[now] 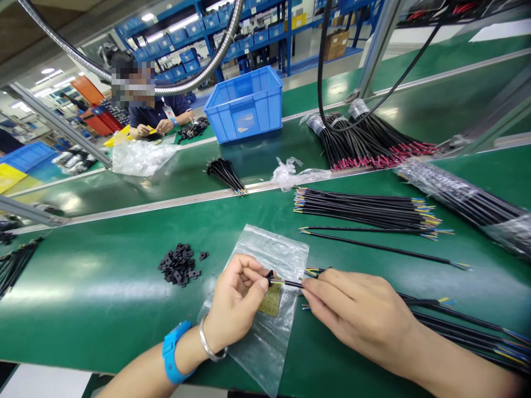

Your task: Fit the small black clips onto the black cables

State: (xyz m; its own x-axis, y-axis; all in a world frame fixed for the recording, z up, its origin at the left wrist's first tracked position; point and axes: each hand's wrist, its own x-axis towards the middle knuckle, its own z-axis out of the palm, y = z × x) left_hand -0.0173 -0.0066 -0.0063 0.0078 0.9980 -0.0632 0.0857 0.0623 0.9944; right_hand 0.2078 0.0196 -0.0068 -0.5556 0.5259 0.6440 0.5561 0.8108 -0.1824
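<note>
My left hand (238, 298) pinches a small black part (269, 276) between thumb and fingers. Closed round a black cable (293, 284), my right hand (352, 309) holds its stripped end, with coloured wires, against that part. Beneath them lies a clear plastic bag (276, 243) with a yellowish square piece (271, 301) on or in it. Left of the bag is a pile of small black parts (178, 265). More black cables (460, 331) lie under and beside my right forearm.
Cut cables (365, 207) lie in rows at the back right, near wrapped bundles (464, 193). A blue bin (244, 105) stands beyond the metal rail. Across the bench sits a person (160, 113). A black cord (321, 66) hangs overhead.
</note>
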